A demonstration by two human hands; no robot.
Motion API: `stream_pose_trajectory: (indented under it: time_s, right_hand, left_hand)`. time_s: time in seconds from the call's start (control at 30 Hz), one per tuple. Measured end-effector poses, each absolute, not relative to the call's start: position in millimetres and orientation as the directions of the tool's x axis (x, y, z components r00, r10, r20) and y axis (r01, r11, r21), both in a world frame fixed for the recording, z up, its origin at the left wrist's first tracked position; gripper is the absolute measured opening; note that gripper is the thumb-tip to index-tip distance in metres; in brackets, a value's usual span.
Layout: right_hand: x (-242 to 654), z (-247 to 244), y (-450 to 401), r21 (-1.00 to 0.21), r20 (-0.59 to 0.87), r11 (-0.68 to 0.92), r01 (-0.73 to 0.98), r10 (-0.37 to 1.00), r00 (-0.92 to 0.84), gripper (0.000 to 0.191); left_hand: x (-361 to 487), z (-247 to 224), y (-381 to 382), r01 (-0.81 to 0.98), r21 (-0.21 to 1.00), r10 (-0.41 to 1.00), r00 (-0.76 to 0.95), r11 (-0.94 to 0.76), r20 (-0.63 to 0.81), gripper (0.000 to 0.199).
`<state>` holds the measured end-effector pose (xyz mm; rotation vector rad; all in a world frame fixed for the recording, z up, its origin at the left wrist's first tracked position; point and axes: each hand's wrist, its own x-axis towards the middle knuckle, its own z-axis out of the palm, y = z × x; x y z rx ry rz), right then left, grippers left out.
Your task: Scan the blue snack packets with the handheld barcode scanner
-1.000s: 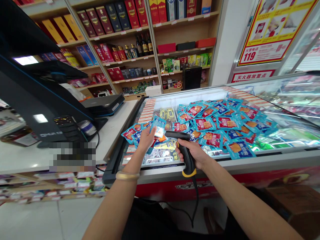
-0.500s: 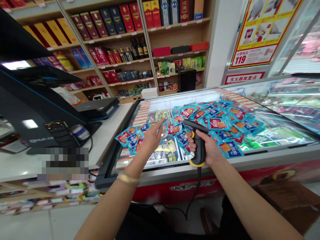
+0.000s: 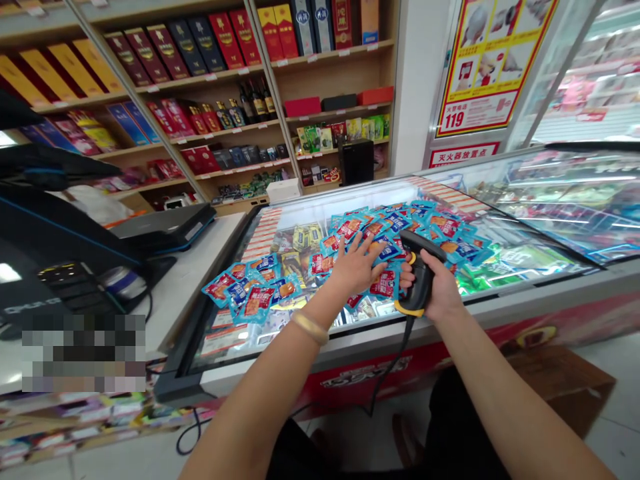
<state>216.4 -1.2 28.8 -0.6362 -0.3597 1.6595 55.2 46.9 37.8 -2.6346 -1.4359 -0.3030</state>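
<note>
My left hand [image 3: 353,268], with a gold-coloured bangle [image 3: 310,327] on the wrist, is spread over the near left side of a large heap of small blue-edged snack packets [image 3: 395,223]. Its fingers are apart, and the packets under the palm are hidden. My right hand [image 3: 443,290] is wrapped round a black and yellow barcode scanner [image 3: 420,277], held just above the heap's near edge. A smaller group of the same packets [image 3: 257,300], some red and some blue in the middle, lies to the left on the glass lid.
A glass-topped chest freezer [image 3: 225,363] stands before me, with packaged goods under the lid. On the left are a counter [image 3: 200,267] and a dark checkout machine [image 3: 30,233]. The scanner's cable [image 3: 395,363] hangs down the freezer's front. A cardboard box [image 3: 565,387] sits at right.
My left hand has moved right, from between the two packet groups onto the large heap, and its fingers have spread. The left group has more packets. The scanner stays in my right hand.
</note>
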Motion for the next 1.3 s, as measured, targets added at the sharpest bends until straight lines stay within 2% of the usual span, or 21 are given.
stream_pose_trajectory:
  time_s: [0.23,0.43,0.53,0.63,0.77,0.97,1.07,1.17,1.23,1.3]
  right_hand:
    - [205,36,-5,-0.568,-0.155,-0.182,-0.803,0.981,-0.114,0.019]
    - [157,36,-11,-0.595,-0.115,-0.29,-0.75,0.954,-0.278,0.022]
    - [127,32,-17,-0.593,-0.156,-0.393,-0.703,0.912,-0.379,0.022]
    - [102,27,-24,-0.574,-0.219,-0.5,-0.648,0.857,-0.467,0.021]
    - [85,21,-30,-0.569,-0.261,-0.58,-0.582,0.799,-0.541,0.018]
    - [84,19,-30,-0.604,-0.308,-0.621,-0.5,0.76,-0.572,0.019]
    - [84,19,-30,-0.61,-0.311,-0.619,-0.496,0.762,-0.569,0.019]
    - [84,18,-31,-0.622,-0.302,-0.612,-0.489,0.763,-0.571,0.019]
    - [84,17,-32,-0.64,-0.294,-0.607,-0.471,0.76,-0.579,0.018]
    - [84,17,-33,-0.67,-0.281,-0.599,-0.438,0.751,-0.598,0.018]
  left_hand:
    - [9,39,29,0.885,0.078,0.848,0.409,-0.458,0.338,0.061]
    - [-77,35,4,0.983,0.097,0.918,0.107,-0.155,0.382,0.066]
    - [-109,27,-15,0.993,0.113,0.921,-0.07,0.028,0.383,0.072]
    - [-122,18,-35,0.983,0.111,0.919,-0.175,0.144,0.354,0.075]
    - [-123,8,-52,0.979,0.106,0.904,-0.201,0.174,0.376,0.069]
    - [-122,2,-53,0.984,0.153,0.9,-0.148,0.092,0.411,0.054]
    - [-128,1,-50,0.951,0.309,0.854,-0.157,-0.004,0.495,0.046]
    - [-137,-1,-49,0.811,0.571,0.748,-0.298,-0.13,0.593,0.042]
    - [-142,-3,-49,0.643,0.742,0.701,-0.441,-0.187,0.56,0.041]
    - [-144,-6,-50,0.427,0.876,0.732,-0.518,-0.226,0.441,0.041]
